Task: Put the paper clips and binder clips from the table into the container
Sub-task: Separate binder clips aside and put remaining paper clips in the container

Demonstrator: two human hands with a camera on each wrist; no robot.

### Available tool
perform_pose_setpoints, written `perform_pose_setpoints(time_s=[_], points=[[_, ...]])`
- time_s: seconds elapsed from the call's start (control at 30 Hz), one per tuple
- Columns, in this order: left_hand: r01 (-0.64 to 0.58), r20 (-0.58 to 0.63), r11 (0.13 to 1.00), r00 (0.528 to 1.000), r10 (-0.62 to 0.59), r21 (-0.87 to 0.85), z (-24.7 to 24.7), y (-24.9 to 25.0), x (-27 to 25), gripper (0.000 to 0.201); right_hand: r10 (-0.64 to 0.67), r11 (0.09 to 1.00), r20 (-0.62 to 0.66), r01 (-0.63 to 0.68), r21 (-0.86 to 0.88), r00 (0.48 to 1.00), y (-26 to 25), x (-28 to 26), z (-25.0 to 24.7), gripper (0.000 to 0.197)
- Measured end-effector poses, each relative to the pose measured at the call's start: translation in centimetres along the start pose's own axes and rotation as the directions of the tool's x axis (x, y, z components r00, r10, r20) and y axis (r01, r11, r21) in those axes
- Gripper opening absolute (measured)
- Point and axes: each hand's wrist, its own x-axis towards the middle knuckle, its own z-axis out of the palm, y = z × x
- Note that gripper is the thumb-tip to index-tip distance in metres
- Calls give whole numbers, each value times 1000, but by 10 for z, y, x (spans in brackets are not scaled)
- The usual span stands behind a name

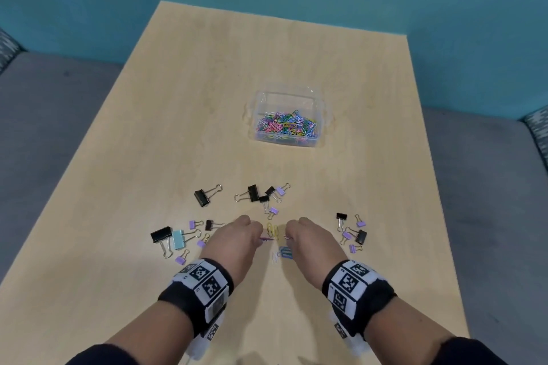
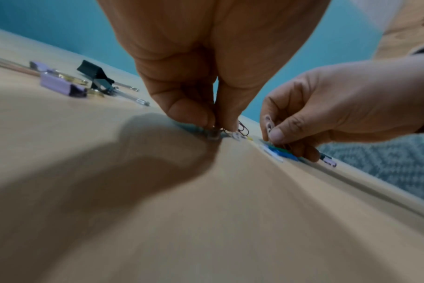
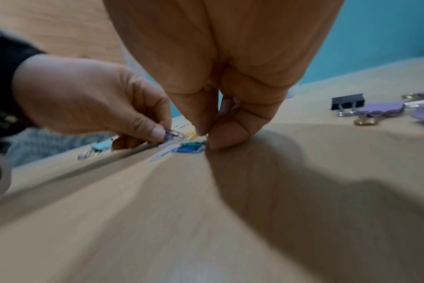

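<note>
A clear plastic container (image 1: 321,115), partly filled with coloured paper clips, stands mid-table. Near the front, my left hand (image 1: 262,235) pinches a purple paper clip (image 1: 267,239) between thumb and forefinger; the right wrist view shows this clip (image 3: 173,134) just above the table. My right hand (image 1: 288,235) pinches a pale paper clip (image 2: 269,123) close to the table. Between the hands lie yellow paper clips (image 1: 272,230), blue ones (image 1: 285,252) and white ones (image 1: 275,258). Black, lilac and light blue binder clips lie scattered around both hands.
Binder clips sit in groups: a black one (image 1: 202,197), a cluster (image 1: 253,193) ahead of the hands, a left group with a light blue clip (image 1: 178,239), and a right group (image 1: 360,235). Bare wooden table (image 1: 207,98) surrounds the container. A teal wall stands behind.
</note>
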Motion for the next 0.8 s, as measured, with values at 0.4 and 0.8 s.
perform_pose_setpoints(time_s=[0.4, 0.8], points=[[95, -87, 828, 981, -171, -553, -91, -5, 76, 18, 100, 871, 43, -108, 480, 994, 25, 71, -106, 14], [76, -243, 938, 956, -165, -338, -140, 2, 159, 28, 125, 986, -280, -89, 139, 952, 29, 143, -165, 31]])
